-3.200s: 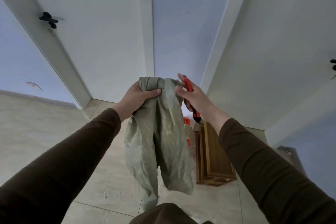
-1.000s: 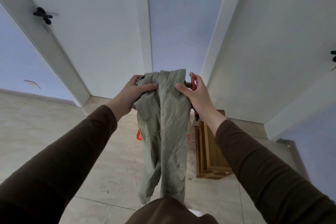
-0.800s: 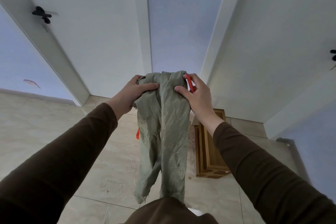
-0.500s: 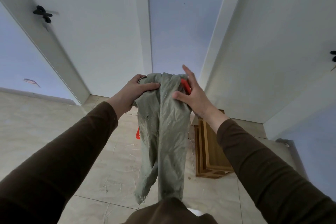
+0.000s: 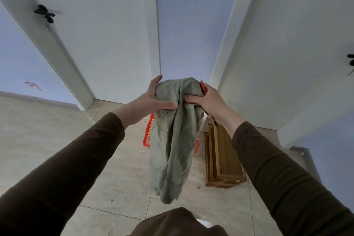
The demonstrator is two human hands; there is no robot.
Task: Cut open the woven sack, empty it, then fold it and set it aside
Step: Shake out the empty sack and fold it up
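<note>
Both hands held the woven sack point(image 5: 173, 140) up in mid-air, centre of view, above the tiled floor point(image 5: 47, 140). Sack was grey-green, bunched at the top w/ the rest hanging limp in long folds; its frayed bottom edge hung near the person's body, clear of the floor. Left hand point(image 5: 153, 99) was closed on the sack's top left, thumb across the front of the cloth, fingers behind. Right hand point(image 5: 206, 99) was closed on the top right, gripping the cloth and also an orange-red cutter point(image 5: 202, 87) pinned btwn palm and sack; the cutter's dark lower end poked out below the wrist. Both sleeves were dark brown.

Behind the sack, an orange-red plastic crate point(image 5: 148, 134) sat on the floor, mostly hidden, only its left edge & a bit on the right showing. Just right of it, a wooden crate point(image 5: 223, 155) stood on the floor against the white wall. Bits of straw-like debris lay scattered on the tiles. Far left, a white door w/ a black handle point(image 5: 46, 14).
</note>
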